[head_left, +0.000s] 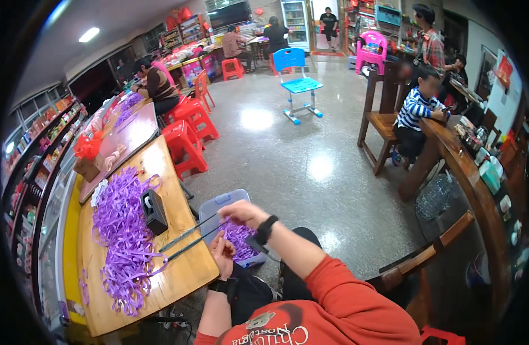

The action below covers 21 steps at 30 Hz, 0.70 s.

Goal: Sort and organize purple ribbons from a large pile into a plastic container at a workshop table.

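Work appears partway, shiny purple ribbons lying both in a translucent plastic bin, lower centre, and heaped on a pale wooden table, lower left, finished portion indeterminable; right hand grips two narrow dark strips, left hand hold unclear.

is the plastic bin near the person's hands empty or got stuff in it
Not empty: a heap of purple ribbon shows inside the bin.
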### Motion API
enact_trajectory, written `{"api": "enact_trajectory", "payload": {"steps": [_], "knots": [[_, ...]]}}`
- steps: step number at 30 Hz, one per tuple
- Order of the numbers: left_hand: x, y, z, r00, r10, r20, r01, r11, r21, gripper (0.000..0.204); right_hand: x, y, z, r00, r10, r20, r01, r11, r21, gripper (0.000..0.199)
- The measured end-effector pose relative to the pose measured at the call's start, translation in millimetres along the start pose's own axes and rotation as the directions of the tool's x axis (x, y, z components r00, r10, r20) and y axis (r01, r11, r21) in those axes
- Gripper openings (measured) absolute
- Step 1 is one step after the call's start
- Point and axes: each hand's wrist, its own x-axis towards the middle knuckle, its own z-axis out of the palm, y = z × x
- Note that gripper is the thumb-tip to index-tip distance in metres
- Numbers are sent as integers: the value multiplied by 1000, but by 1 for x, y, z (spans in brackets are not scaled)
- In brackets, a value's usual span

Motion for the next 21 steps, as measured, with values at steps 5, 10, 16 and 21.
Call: {"api": "enact_trajectory", "payload": {"steps": [5, 10, 16, 21], "knots": [[-5, -14, 2, 975, -216, 56, 204, 965, 167, 28, -34, 10, -101, 927, -88, -365, 77, 996, -43, 26], [-18, -10, -5, 941, -325, 96, 285, 914, 290, 32, -40, 80, -148, 921, -4, -391, -5, 1000, -24, 19], [-70, 22, -64, 927, -364, -89, 372, 866, 334, 31, 37, 106, -77, 997, 74, -27, -74, 997, 4, 19], [-104, 59, -81, 947, -290, -137, 320, 887, 333, 17, 135, 107, -115, 881, -373, -290, 103, 751, -652, 65]]}}
